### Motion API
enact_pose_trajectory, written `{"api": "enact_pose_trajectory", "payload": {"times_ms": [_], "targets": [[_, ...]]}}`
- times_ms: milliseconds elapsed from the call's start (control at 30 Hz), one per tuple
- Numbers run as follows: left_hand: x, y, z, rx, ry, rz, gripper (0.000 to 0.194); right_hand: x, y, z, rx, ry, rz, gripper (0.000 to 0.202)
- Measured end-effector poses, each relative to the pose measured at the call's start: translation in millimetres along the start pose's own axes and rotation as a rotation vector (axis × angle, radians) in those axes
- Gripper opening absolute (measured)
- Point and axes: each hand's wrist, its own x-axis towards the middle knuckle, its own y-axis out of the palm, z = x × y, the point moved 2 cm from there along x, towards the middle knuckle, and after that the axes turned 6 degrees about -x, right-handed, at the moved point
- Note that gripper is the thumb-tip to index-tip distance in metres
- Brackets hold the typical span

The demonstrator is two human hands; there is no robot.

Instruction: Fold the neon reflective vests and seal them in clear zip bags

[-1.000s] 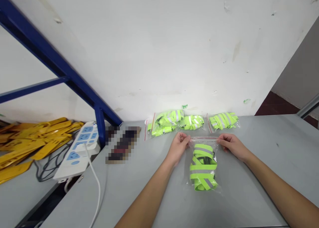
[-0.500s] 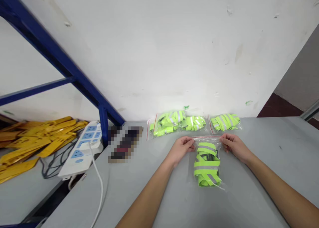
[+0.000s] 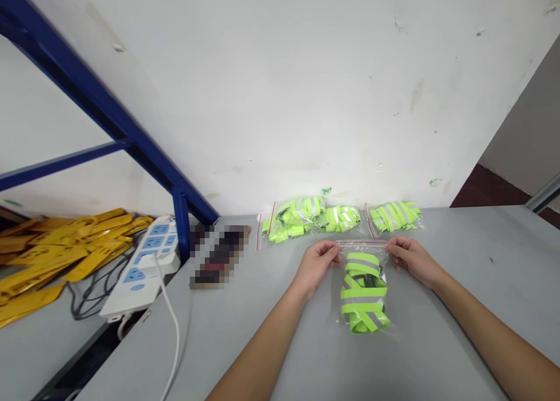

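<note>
A clear zip bag lies in front of me with its red-lined top edge pointing away. Inside it is a folded lime-green reflective strap with grey stripes. My left hand pinches the bag's upper left corner between thumb and fingers. At the upper right corner, my right hand grips the same edge. Beyond my hands, several similar filled bags lie overlapping against the wall, and another filled bag lies a little to their right.
The grey table meets a white wall. To the left stand a blue metal frame and a white power strip with a cable. Yellow strips are heaped at far left. A blurred-out item lies nearby.
The bag's lower part lies slightly nearer to me and looks flatter. Both hands keep their hold on its top corners, almost unmoved.
</note>
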Motion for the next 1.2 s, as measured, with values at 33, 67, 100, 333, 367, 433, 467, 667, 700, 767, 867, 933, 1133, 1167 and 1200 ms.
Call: {"api": "enact_pose_trajectory", "payload": {"times_ms": [33, 67, 100, 333, 367, 433, 467, 667, 700, 767, 867, 933, 1133, 1167, 1200], "targets": [[-0.4, 0.0, -0.3, -0.011, 0.017, -0.01, 0.033, 0.2, 0.2, -0.1, -0.005, 0.003, 0.004, 0.03], [-0.8, 0.0, -0.8, -0.02, 0.038, -0.02, 0.033, 0.4, 0.3, -0.2, -0.009, 0.005, 0.006, 0.03], [-1.4, 0.0, -1.2, -0.025, 0.059, -0.031, 0.033, 0.7, 0.5, -0.5, -0.012, 0.006, 0.005, 0.03], [-4.1, 3.4, -3.0, 0.012, 0.06, -0.002, 0.033, 1.9, 1.9, -3.0, -0.012, -0.007, -0.001, 0.031], [-4.2, 4.4, -3.1, 0.033, 0.051, 0.017, 0.033, 1.8, 2.4, -2.9, -0.018, -0.005, 0.001, 0.032], [-4.3, 6.2, -2.8, 0.081, 0.037, 0.045, 0.035, 1.2, 3.4, -2.0, -0.036, -0.001, 0.008, 0.032], [-4.3, 7.0, -2.4, 0.1, 0.034, 0.05, 0.035, 0.9, 3.8, -1.4, -0.045, -0.001, 0.008, 0.032], [-4.6, 9.3, -0.2, 0.074, 0.083, 0.008, 0.04, -1.0, 4.5, 0.2, -0.077, 0.004, -0.006, 0.033], [-4.6, 9.3, 0.2, 0.066, 0.088, 0.002, 0.04, -1.1, 4.3, 0.1, -0.077, 0.006, -0.009, 0.033], [-4.1, 8.8, 0.9, 0.064, 0.089, -0.01, 0.04, -1.1, 4.0, 0.1, -0.076, 0.007, -0.01, 0.033], [-2.6, 6.7, 2.0, 0.074, 0.077, -0.018, 0.041, -0.7, 3.9, 0.7, -0.069, 0.004, -0.005, 0.033], [-1.7, 5.1, 2.2, 0.08, 0.064, -0.011, 0.042, -0.7, 3.8, 1.3, -0.063, 0.005, -0.009, 0.033], [-1.0, 4.2, 1.2, 0.105, 0.049, 0.0, 0.039, -2.0, 4.1, 3.1, -0.064, -0.004, -0.021, 0.035], [-1.0, 4.7, 1.6, 0.114, 0.051, -0.006, 0.038, -2.0, 4.3, 3.2, -0.065, -0.006, -0.02, 0.035], [-1.0, 5.2, 2.2, 0.123, 0.058, -0.019, 0.036, -2.0, 4.3, 3.3, -0.067, -0.008, -0.019, 0.036]]}}
